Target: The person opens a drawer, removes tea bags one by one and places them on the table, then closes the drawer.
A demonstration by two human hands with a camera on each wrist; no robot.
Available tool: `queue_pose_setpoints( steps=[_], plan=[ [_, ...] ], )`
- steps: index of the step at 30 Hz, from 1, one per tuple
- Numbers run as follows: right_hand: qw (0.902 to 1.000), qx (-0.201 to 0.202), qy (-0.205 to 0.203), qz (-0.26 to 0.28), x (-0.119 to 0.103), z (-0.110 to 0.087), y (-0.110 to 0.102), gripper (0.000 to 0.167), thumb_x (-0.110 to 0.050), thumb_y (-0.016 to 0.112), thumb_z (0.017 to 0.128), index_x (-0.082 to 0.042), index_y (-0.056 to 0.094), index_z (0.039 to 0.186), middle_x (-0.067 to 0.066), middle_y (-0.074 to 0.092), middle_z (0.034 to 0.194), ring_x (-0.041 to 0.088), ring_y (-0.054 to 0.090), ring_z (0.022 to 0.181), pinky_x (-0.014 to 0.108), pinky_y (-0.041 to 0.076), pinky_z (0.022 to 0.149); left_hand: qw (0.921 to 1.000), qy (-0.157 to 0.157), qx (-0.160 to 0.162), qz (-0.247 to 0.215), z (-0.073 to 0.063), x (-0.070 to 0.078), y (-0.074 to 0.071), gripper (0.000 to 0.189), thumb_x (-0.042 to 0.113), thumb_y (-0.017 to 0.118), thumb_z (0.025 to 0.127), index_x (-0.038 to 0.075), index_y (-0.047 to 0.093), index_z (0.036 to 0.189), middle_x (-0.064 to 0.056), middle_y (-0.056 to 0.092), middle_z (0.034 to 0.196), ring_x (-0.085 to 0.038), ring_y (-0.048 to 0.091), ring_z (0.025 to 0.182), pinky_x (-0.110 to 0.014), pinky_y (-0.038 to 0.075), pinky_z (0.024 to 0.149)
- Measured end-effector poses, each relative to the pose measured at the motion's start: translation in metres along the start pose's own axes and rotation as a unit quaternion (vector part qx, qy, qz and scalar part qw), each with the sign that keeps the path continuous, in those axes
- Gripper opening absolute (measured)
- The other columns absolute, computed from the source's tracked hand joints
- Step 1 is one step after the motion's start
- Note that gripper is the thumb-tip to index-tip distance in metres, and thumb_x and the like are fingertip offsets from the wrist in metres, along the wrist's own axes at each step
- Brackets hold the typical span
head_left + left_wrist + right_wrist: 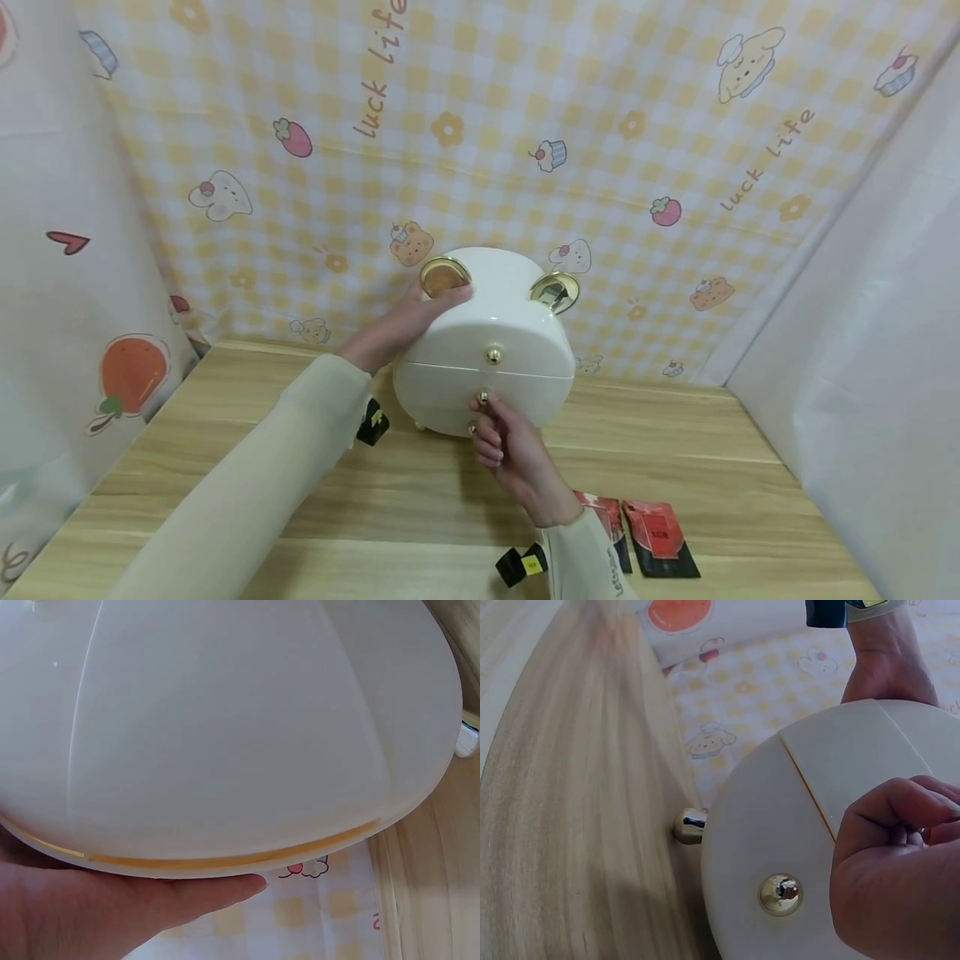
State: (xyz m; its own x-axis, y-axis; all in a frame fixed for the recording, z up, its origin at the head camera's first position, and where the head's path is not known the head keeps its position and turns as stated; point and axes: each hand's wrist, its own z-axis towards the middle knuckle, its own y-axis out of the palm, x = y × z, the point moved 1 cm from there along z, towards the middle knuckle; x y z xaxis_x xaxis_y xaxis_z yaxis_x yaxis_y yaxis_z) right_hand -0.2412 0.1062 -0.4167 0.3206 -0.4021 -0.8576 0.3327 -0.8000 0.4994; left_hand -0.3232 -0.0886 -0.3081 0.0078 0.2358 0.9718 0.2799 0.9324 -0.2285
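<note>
A white rounded storage box (pixel 517 333) with gold-rimmed ears and gold knobs stands on the table against the cloth. My left hand (pixel 431 308) holds its upper left side by the left ear, thumb laid across the front. The hand's other fingers are largely hidden. In the left wrist view, that hand (pixel 142 907) lies along the box's edge. With curled fingers, my right hand (pixel 510 450) pinches a gold knob (pixel 483 396) below the front seam. Another knob (pixel 493 355) shows above the seam. The right wrist view has the right hand (pixel 900 862) covering the pinched knob.
Two red-and-black packets (pixel 662 537) lie at the right front of the wooden table (pixel 420 517), one partly behind my right sleeve. Checked cloth (pixel 480 183) covers the wall behind the box. White cloth (pixel 862 292) hangs on both sides.
</note>
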Motion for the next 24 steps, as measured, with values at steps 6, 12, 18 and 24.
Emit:
queue_pose_setpoints(
  steps=[6, 12, 18, 24],
  plan=[
    [0.9998, 0.005, 0.000, -0.018, 0.0003, 0.0021, 0.0005, 0.031, -0.032, 0.029, 0.112, -0.016, 0.055, 0.105, -0.012, 0.038, 0.055, 0.000, 0.034, 0.044, 0.015, 0.026, 0.045, 0.9999, 0.009, 0.005, 0.000, 0.0015, -0.0011, 0.0010, 0.076, 0.064, 0.060, 0.092, 0.025, 0.030, 0.151, -0.009, 0.066, 0.121, -0.019, 0.069, 0.094, -0.029, 0.054, 0.084],
    [0.9993, 0.002, -0.007, -0.037, -0.0029, 0.0025, 0.0028, 0.031, -0.029, 0.028, 0.113, -0.014, 0.055, 0.105, -0.011, 0.038, 0.056, 0.000, 0.034, 0.045, 0.014, 0.027, 0.045, 0.9995, 0.032, 0.004, -0.003, 0.0042, -0.0030, 0.0008, 0.068, 0.060, 0.058, 0.095, 0.027, 0.034, 0.149, -0.009, 0.069, 0.115, -0.019, 0.071, 0.090, -0.030, 0.056, 0.079],
    [0.9987, 0.010, -0.014, -0.048, -0.0034, 0.0031, -0.0009, 0.032, -0.029, 0.029, 0.113, -0.015, 0.055, 0.103, -0.011, 0.038, 0.055, 0.001, 0.034, 0.044, 0.015, 0.026, 0.045, 1.0000, 0.006, 0.008, 0.002, 0.0021, -0.0007, 0.0023, 0.075, 0.066, 0.059, 0.092, 0.022, 0.037, 0.148, -0.009, 0.069, 0.114, -0.020, 0.070, 0.091, -0.031, 0.056, 0.082],
    [0.9975, 0.016, -0.021, -0.066, -0.0007, 0.0043, -0.0070, 0.035, -0.034, 0.032, 0.112, -0.016, 0.060, 0.103, -0.012, 0.039, 0.055, 0.002, 0.035, 0.045, 0.017, 0.027, 0.046, 0.9997, -0.019, 0.011, 0.014, 0.0002, 0.0008, 0.0035, 0.089, 0.070, 0.058, 0.090, 0.017, 0.024, 0.154, -0.012, 0.065, 0.118, -0.019, 0.068, 0.093, -0.030, 0.054, 0.083]
  ],
)
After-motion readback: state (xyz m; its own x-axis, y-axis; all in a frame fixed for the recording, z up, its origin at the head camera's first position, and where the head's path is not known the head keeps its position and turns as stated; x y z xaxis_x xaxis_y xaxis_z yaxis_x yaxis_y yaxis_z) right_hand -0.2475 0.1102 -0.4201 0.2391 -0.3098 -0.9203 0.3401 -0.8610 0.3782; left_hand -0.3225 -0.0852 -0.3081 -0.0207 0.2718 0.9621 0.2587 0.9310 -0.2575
